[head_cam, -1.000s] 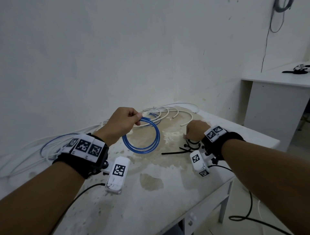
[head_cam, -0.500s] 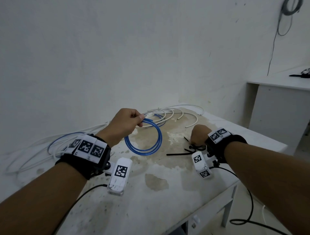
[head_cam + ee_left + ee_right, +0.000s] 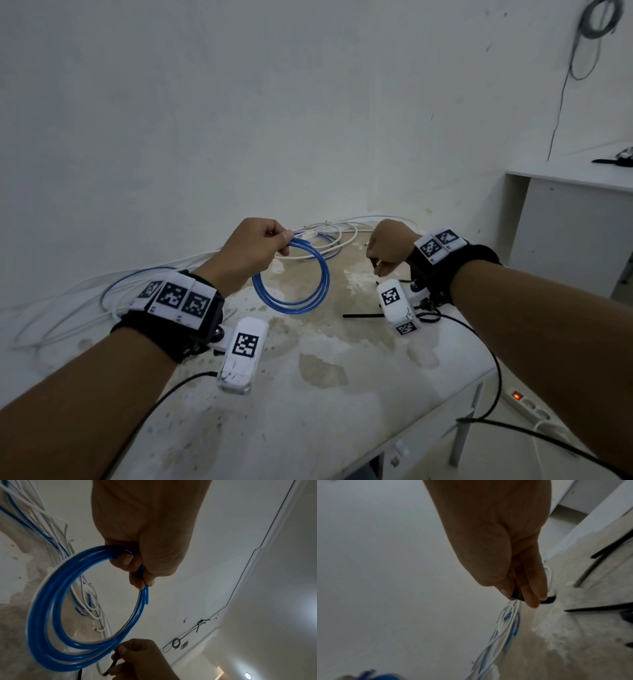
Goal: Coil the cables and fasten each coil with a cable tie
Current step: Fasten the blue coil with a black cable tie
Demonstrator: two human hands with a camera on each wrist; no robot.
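Observation:
My left hand [image 3: 257,246] holds a blue cable coil [image 3: 294,277] of several loops up above the table, thumb and fingers pinching its top [image 3: 135,566]. The coil [image 3: 68,615] hangs as a ring. To its right, my right hand [image 3: 388,246] is raised off the table and pinches a black cable tie [image 3: 113,661] between thumb and fingers; the tie [image 3: 518,596] shows dark at the fingertips [image 3: 532,601]. More black cable ties [image 3: 363,315] lie on the table under my right wrist.
Loose white and blue cables [image 3: 329,236] lie tangled at the table's back and trail off to the left [image 3: 102,298]. The stained white table [image 3: 325,377] ends at a front-right edge. A second white table [image 3: 575,219] stands right, a power strip [image 3: 527,406] on the floor.
My right hand has lifted off the table from the pile of ties, bringing one black tie up towards the coil. The left hand keeps the blue coil held up.

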